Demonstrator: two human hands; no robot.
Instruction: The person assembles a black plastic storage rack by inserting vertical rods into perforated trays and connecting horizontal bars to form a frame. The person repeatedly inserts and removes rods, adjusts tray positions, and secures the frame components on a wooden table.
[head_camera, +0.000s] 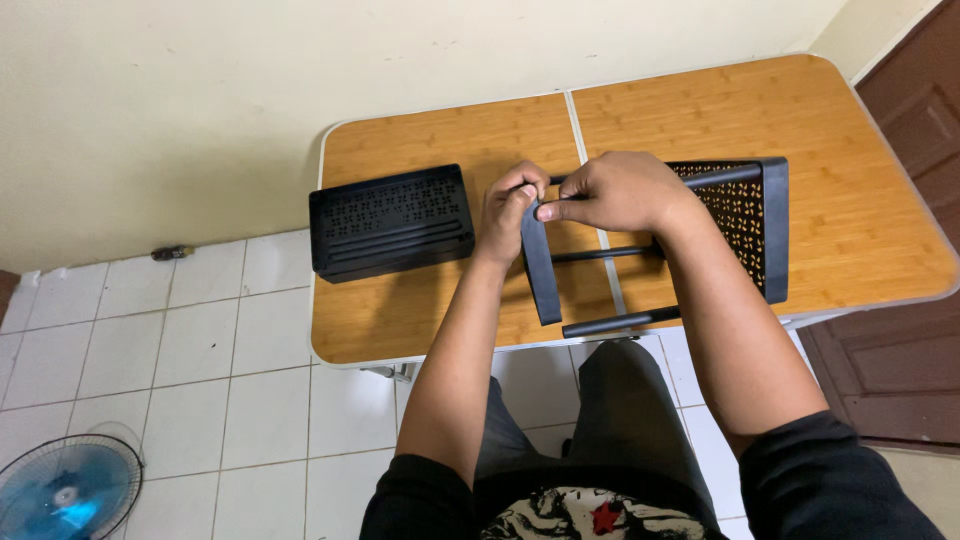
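Black shirt with a printed front (565, 512) and dark shorts are sitting closest to the lens, the person seated at the bench (420, 310) edge, both forearms reaching up over it. Left hand (510, 215) is curling closed, fingertips pinching the top end of a flat black side bar (541, 270) that is running down toward the near edge. Right hand (622, 192) is also closing, thumb and forefinger pressing right where that bar is meeting a thin black rod (605, 253), likely steadying the joint so the parts are lining up. A second rod (620, 322) is lying along the near edge, its left end just by the bar's lower end. Both rods are running right to a black perforated rack panel (750, 215), which is standing tilted on its side on the right half of the bench, partly hidden by the right wrist. Another black perforated panel (390, 222) is lying flat on the left half, well apart from the hands, seemingly parked there out of the way. The bench is a wood-look folding top with a centre seam, pushed against a cream wall. White tiled floor (160, 350) is showing left, a blue fan (65, 490) in the bottom corner, a dark door (915, 110) at right.
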